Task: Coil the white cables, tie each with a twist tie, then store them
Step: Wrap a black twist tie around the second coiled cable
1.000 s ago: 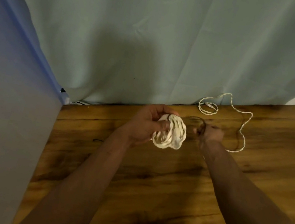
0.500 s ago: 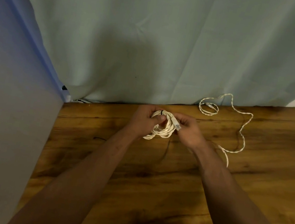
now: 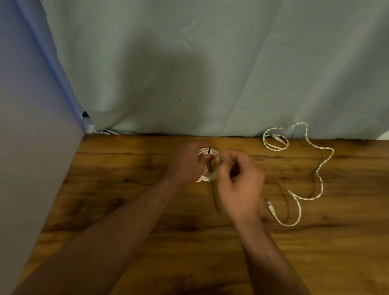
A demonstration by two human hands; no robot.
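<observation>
A wooden surface runs up to a pale green curtain, with a lavender panel closing off the left side. Both bare forearms reach in from below and meet near the back edge. The left hand has a closed grip on the coil: its fingers curl round the left side of the white ring and a fingertip shows inside the opening, so the coil is held off the surface and faces the camera. A thin dark tie crosses the top of the ring, and a dark strand hangs from under the coil to the surface. The right hand is curled too, with thumb and forefinger pinched together at the coil's upper right edge; blur hides whether the tie also lies between them. The loose cable lies well apart to the right, with a small loop by the curtain, a wavy run forward, and a wider loop ending in a plug just beside the right wrist. A short dark wire lies alone on the left of the surface. A second ago the right hand was apart from the coil, at a dark wire loop on its right, while the left held the cable as a bunched bundle. Half a second ago the two hands had joined and the right hand held the coil's plug end. Now the ring stands more open and upright, the tie shows across its top, and the loose cable lies where it did.
</observation>
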